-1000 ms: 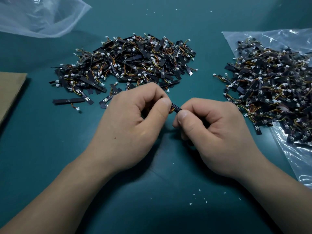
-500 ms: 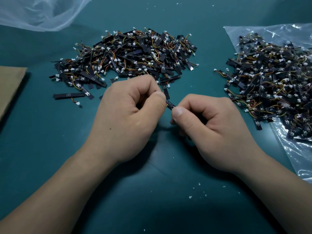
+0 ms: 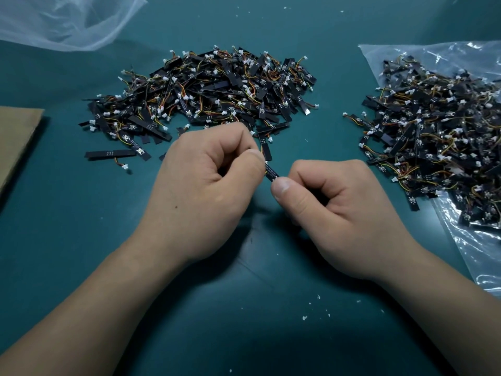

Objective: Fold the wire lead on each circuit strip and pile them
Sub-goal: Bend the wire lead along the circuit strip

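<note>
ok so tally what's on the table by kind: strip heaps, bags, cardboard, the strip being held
heaps of circuit strips: 2 (middle heap, right heap)
clear plastic bags: 2 (top-left bag, bag under the right heap)
cardboard sheet: 1
held circuit strip: 1
total: 6

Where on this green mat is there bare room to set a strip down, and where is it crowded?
Bare mat lies between the middle pile and the right pile, between the cardboard and the left hand, and along the near edge, apart from white crumbs. Both piles are crowded.
</note>
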Demonstrator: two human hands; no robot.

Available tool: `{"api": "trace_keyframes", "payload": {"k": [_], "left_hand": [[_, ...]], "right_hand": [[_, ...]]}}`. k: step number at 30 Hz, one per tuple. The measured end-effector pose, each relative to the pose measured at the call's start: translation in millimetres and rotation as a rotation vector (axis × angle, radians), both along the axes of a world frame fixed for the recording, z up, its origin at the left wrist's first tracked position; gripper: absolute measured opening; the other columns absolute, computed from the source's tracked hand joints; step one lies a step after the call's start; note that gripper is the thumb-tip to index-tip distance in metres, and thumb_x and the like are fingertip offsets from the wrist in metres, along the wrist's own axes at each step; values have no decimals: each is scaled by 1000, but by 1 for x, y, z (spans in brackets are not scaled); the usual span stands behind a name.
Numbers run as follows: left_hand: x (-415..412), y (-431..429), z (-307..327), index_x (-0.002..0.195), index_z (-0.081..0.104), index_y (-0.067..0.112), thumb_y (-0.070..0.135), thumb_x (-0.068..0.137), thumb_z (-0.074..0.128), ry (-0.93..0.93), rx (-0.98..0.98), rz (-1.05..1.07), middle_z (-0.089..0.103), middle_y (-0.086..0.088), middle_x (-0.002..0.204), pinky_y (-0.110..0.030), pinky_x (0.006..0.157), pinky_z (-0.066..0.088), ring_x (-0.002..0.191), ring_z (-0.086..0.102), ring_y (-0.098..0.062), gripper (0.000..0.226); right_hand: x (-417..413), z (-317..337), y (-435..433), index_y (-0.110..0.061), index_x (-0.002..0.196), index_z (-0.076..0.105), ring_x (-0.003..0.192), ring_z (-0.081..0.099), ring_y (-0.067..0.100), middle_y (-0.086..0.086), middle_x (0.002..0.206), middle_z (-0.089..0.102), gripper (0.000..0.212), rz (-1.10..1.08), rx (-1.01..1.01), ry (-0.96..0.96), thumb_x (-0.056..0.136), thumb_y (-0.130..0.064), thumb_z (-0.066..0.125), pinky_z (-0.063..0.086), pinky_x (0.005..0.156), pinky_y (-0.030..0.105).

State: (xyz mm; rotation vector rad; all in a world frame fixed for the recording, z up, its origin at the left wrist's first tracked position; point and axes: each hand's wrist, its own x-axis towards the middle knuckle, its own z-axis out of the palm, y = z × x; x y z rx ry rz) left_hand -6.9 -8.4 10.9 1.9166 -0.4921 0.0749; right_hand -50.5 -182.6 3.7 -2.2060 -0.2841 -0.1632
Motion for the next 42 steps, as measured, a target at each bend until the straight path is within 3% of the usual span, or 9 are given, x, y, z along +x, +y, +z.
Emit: {"api": "trace_keyframes", "payload": {"k": [6, 13, 20, 25, 30, 33, 35, 38, 42], "left_hand": [[1, 2, 1, 61, 51, 15, 13, 87, 53, 28, -66, -59, 40, 10, 53, -19, 52, 29, 52, 34, -5, 26], [1, 3, 0, 68, 55, 13, 18, 92, 54, 24, -70, -113, 40, 5, 55, -21, 52, 29, 53, 34, -5, 25], [-2, 3, 0, 70, 57, 9, 14, 93, 55, -6, 10, -173, 46, -5, 59, -19, 52, 33, 54, 37, -5, 24], [0, 5, -1, 72, 59, 15, 17, 96, 55, -2, -41, -178, 45, 2, 58, -20, 53, 32, 55, 37, -6, 24], [2, 5, -3, 112, 70, 13, 31, 101, 44, -57, -165, -27, 59, 10, 77, -21, 64, 39, 68, 52, -5, 34], [10, 10, -6, 111, 70, 20, 20, 97, 53, -155, -124, 254, 61, 14, 84, -23, 67, 40, 71, 52, -7, 22], [13, 12, -8, 107, 71, 25, 14, 93, 58, -168, -39, 335, 64, 15, 90, -24, 69, 41, 74, 53, -6, 22], [10, 9, -7, 107, 73, 19, 8, 90, 59, -234, 124, 280, 66, 9, 104, -35, 89, 48, 96, 59, -9, 25], [8, 6, -6, 109, 72, 15, 4, 86, 59, -285, 169, 254, 63, 2, 116, -46, 103, 44, 114, 57, -14, 28]], "right_hand": [[-2, 2, -5, -5, 65, 56, 53, 48, 29, 12, 55, 49, 43, 125, 75, 56, 96, -35, 48, 39, 53, 43], [-2, 2, -6, -10, 63, 58, 49, 42, 16, 5, 52, 46, 38, 99, 117, 16, 95, -29, 49, 34, 49, 26], [-2, 1, -5, 2, 57, 51, 47, 37, 24, 15, 50, 40, 52, 107, 69, 34, 94, -35, 48, 32, 48, 41], [-2, 3, -8, -7, 58, 55, 47, 40, 16, 8, 50, 44, 44, 145, 134, 51, 95, -31, 50, 33, 47, 29], [-3, 1, -8, -19, 55, 39, 48, 28, 2, 0, 51, 32, 40, 115, 185, -53, 93, -23, 51, 25, 49, 18], [-2, 0, -8, -20, 86, 66, 49, 40, 4, -3, 55, 44, 25, -81, 476, -195, 105, -22, 49, 32, 51, 15], [2, 0, -8, -19, 110, 70, 47, 42, 4, -2, 54, 49, 18, -141, 559, -122, 107, -21, 52, 34, 47, 14], [4, -5, -8, -23, 107, 75, 53, 47, 3, 2, 60, 56, 20, -166, 359, -80, 101, -13, 60, 38, 54, 17], [4, -7, -1, -27, 123, 73, 111, 58, 10, -7, 117, 63, 29, -110, -152, -115, 95, -25, 65, 42, 99, 28]]}}
